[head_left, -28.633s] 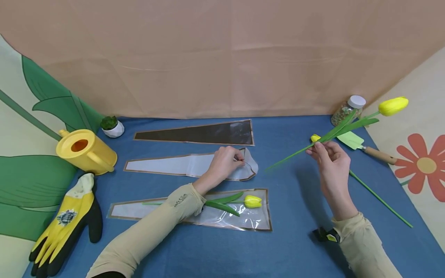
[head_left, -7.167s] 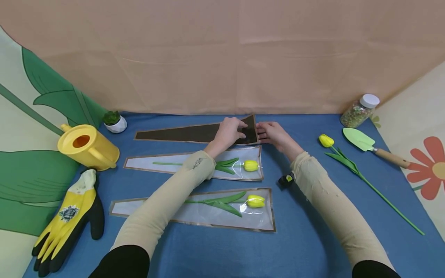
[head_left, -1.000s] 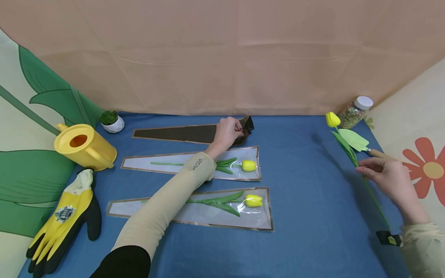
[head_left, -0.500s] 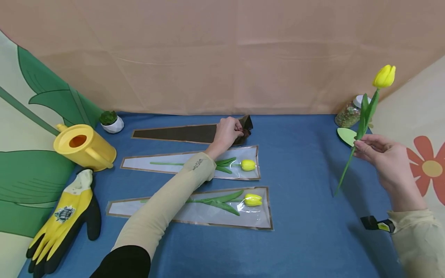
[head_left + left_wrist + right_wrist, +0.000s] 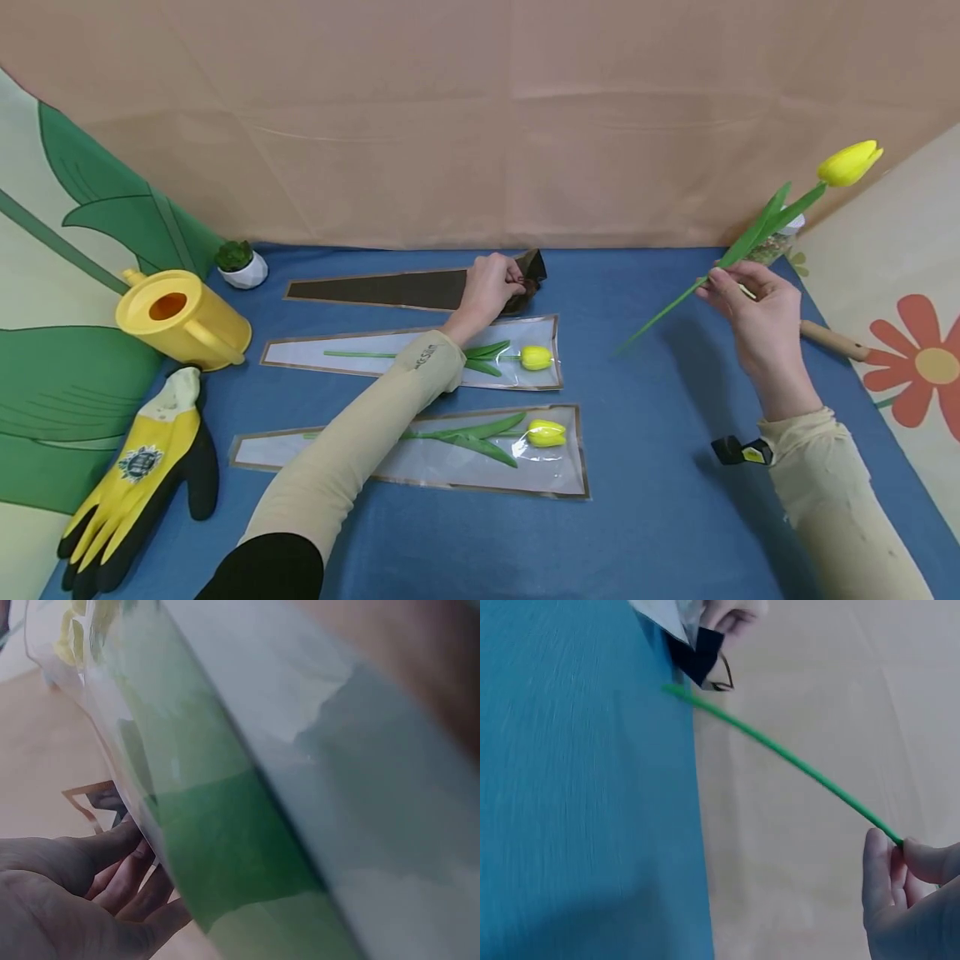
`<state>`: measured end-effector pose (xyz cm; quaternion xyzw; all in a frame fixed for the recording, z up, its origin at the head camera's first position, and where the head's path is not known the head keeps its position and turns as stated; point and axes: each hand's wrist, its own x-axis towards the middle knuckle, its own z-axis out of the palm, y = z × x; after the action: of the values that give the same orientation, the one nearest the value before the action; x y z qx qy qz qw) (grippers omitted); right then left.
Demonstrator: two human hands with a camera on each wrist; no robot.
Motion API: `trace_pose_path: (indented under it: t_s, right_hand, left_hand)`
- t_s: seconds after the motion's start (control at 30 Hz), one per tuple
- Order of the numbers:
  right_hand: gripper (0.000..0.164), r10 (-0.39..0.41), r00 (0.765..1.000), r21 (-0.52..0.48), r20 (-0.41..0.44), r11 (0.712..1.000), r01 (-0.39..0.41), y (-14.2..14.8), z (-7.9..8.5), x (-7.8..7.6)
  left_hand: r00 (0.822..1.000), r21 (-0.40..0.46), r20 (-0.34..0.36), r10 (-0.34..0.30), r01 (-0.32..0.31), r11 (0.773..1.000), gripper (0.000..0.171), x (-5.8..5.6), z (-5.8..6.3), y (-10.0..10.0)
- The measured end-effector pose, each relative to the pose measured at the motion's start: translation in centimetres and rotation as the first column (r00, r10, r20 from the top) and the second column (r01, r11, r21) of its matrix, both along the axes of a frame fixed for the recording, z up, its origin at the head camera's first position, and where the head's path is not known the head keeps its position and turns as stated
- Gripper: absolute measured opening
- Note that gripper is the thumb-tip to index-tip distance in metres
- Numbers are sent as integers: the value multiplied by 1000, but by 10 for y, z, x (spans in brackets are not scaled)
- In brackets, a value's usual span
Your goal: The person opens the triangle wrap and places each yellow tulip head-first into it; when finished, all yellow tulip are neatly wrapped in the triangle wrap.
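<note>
My right hand (image 5: 761, 312) pinches the stem of a yellow artificial tulip (image 5: 748, 242), holding it above the table with its flower up to the right and its stem end down to the left. In the right wrist view the bare green stem (image 5: 795, 763) slants away from thumb and fingertips. My left hand (image 5: 489, 287) pinches the wide end of a black flower sleeve (image 5: 375, 290), whose mouth is bunched and raised. Nearer me, two clear-fronted white sleeves, a middle one (image 5: 288, 352) and a front one (image 5: 262, 451), each hold a yellow tulip.
A yellow watering can (image 5: 217, 321), a yellow-black glove (image 5: 142, 475) and a small potted plant (image 5: 242, 271) are at the left. At the right, a lidded jar (image 5: 776, 246) and a wooden-handled trowel (image 5: 832, 340) are partly hidden by the tulip and right hand.
My right hand has lifted the tulip off the table's right side and brought it leftward, tilting it. Earlier, the middle sleeve received its tulip. My left hand stays on the black sleeve.
</note>
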<state>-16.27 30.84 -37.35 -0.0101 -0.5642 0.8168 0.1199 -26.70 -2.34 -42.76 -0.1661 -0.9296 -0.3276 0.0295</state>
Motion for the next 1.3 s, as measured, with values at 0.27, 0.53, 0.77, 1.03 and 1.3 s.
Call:
trace_pose_path:
  t_s: [0.27,0.53,0.77,1.03,1.3]
  right_hand:
    - [12,-107,994,-2,-24,994,107,-31,-6,-23]
    - [14,-144,989,17,-18,989,145,-57,-10,-44]
    - [12,-170,985,31,-15,985,170,-76,-16,-57]
    - [10,-168,986,31,-16,985,169,-92,-27,-69]
    - [6,-167,986,15,-15,986,167,-108,-45,-76]
  left_hand:
    - [1000,-11,10,-7,7,1000,10,0,0,-1]
    - [1000,-9,6,-1,1,1000,11,0,0,-1]
    - [1000,-7,14,7,-7,1000,11,0,0,0]
    - [1000,-8,17,6,-6,1000,11,0,0,1]
    - [1000,6,1,-3,3,1000,11,-2,0,1]
